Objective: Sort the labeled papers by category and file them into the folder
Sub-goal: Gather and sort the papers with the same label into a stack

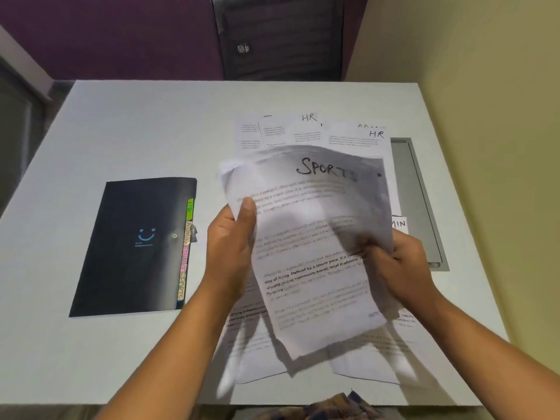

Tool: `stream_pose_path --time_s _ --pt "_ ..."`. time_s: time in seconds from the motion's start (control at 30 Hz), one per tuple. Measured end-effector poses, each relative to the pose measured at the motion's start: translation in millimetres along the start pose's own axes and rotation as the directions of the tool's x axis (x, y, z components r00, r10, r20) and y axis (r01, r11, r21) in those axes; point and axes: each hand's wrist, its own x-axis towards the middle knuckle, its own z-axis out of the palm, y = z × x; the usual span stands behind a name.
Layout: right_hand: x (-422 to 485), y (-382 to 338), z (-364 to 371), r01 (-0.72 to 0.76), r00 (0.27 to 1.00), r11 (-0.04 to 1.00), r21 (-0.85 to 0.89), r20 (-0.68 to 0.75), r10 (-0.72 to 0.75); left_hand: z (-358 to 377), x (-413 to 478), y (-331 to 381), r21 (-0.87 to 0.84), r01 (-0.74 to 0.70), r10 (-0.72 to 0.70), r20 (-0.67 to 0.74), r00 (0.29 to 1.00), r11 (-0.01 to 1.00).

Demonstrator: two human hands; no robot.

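At near edge, bottom of frame: a bit of plaid cloth (333, 404), then the white table (121, 131). Both forearms lie over it.

Flat on the table under the hands: loose printed sheets (251, 344), overlapping, text blurred, labels hidden.

Above them, lifted clear of the table and tilted: SPORTS paper (318, 253), handwritten label at top, printed paragraphs below. Could be more than one sheet; a curled corner shows at upper left, count unclear.

Left hand (230, 244) grips its left edge, thumb on the front face, fingers behind and hidden. Right hand (403, 268) holds the right edge, fingers curled in on it. Motion blur there, so the exact pinch is not readable.

Left of the hands, apart from the papers: black folder (133, 247), closed and flat, small blue smiley on the cover, snap button near its right side. Coloured index tabs (185, 253) stick out along that right edge: top one green, marked HR; bottom one orange, marked SPORTS.

Just past the right hand: a partly covered sheet (399, 223), label showing only MIN.

Further back: a fan of sheets (306, 131) flat on the table, two marked HR, one label cut off. Right of those, a grey recessed panel (424, 192) in the tabletop.

Beyond the far edge: dark chair (278, 37), purple wall to the left, yellowish wall to the right.
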Motion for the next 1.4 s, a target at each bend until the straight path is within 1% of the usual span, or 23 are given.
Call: stream_pose_path --time_s 0.03,0.07,0.1,0.13,0.2,0.27,0.33,0.43,0.47,0.57,0.63,0.7,0.77,0.87,0.93,1.0,1.03,1.1,1.17,1.23,1.33,1.37,1.4 --pt "-2 -2 3 -0.068 0.997 0.993 0.092 -0.026 0.071 3 -5 -2 0.010 0.056 -0.056 0.030 0.998 0.998" --pt "-5 -4 6 -0.133 0.989 0.977 0.166 -0.037 0.141 5 -12 -8 0.057 0.103 -0.106 0.048 0.993 0.993" --pt "-8 -4 8 -0.178 0.980 0.963 0.203 -0.049 0.192 7 -21 -14 0.131 0.138 -0.145 0.053 0.988 0.982" --pt "-10 -5 11 -0.211 0.971 0.952 0.220 -0.067 0.230 8 -30 -23 0.220 0.139 -0.154 0.050 0.987 0.966" --pt "-15 -10 15 -0.241 0.959 0.942 0.235 -0.092 0.269 3 -45 -40 0.329 0.107 -0.124 0.032 0.992 0.938" --pt "-22 -15 18 -0.243 0.958 0.938 0.245 -0.089 0.272 -2 -51 -46 0.368 0.066 -0.063 -0.021 0.998 0.928" --pt "-29 -19 21 -0.230 0.963 0.943 0.240 -0.086 0.257 -9 -50 -49 0.383 0.033 -0.015 -0.049 0.999 0.923" --pt "-37 -13 27 -0.324 0.946 0.938 0.123 0.009 0.325 -22 -46 -54 0.462 0.026 -0.020 -0.018 1.000 0.886" --pt "-39 -6 30 -0.320 0.947 0.945 0.062 0.038 0.318 -29 -44 -61 0.484 0.046 -0.043 -0.018 0.999 0.874" --pt "-38 17 37 -0.248 0.960 0.960 -0.132 0.102 0.262 -47 -42 -75 0.475 0.194 -0.177 -0.079 0.981 0.858" --pt "-36 29 41 -0.237 0.954 0.941 -0.243 0.122 0.273 -53 -43 -79 0.453 0.237 -0.217 -0.097 0.971 0.859" --pt "-32 27 41 -0.270 0.948 0.920 -0.282 0.091 0.306 -56 -44 -76 0.388 0.264 -0.243 -0.102 0.965 0.883" --pt "-30 19 40 -0.288 0.947 0.928 -0.237 0.070 0.312 -59 -42 -71 0.306 0.277 -0.269 -0.067 0.961 0.911" --pt "-32 -1 42 -0.295 0.947 0.945 -0.141 0.084 0.309 -69 -36 -62 0.354 0.258 -0.267 -0.025 0.963 0.899" --pt "-35 -14 47 -0.290 0.948 0.951 -0.103 0.109 0.301 -79 -33 -54 0.333 0.265 -0.278 -0.009 0.961 0.905" --pt "-38 -26 54 -0.289 0.949 0.953 -0.091 0.104 0.298 -90 -32 -48 0.321 0.259 -0.282 0.025 0.959 0.911" --pt "-39 -30 59 -0.296 0.948 0.953 -0.067 0.097 0.302 -96 -33 -46 0.333 0.253 -0.285 0.050 0.957 0.908" --pt "-42 -37 72 -0.336 0.935 0.941 -0.035 0.107 0.337 -109 -35 -43 0.415 0.222 -0.272 0.064 0.960 0.882" --pt "-47 -36 86 -0.407 0.904 0.913 -0.038 0.126 0.408 -123 -37 -42 0.501 0.203 -0.233 -0.002 0.972 0.842" --pt "-53 -33 98 -0.464 0.878 0.884 -0.048 0.109 0.467 -139 -35 -45 0.549 0.222 -0.189 -0.117 0.975 0.806" --pt "-63 -32 114 -0.530 0.845 0.847 -0.032 0.062 0.531 -172 -33 -56 0.565 0.321 -0.235 -0.220 0.947 0.760" --pt "-66 -32 118 -0.545 0.837 0.838 -0.015 0.051 0.545 -184 -32 -61 0.596 0.327 -0.221 -0.246 0.944 0.733" --pt "-69 -33 122 -0.555 0.831 0.832 -0.003 0.043 0.555 -198 -31 -66 0.687 0.316 -0.182 -0.263 0.948 0.654"
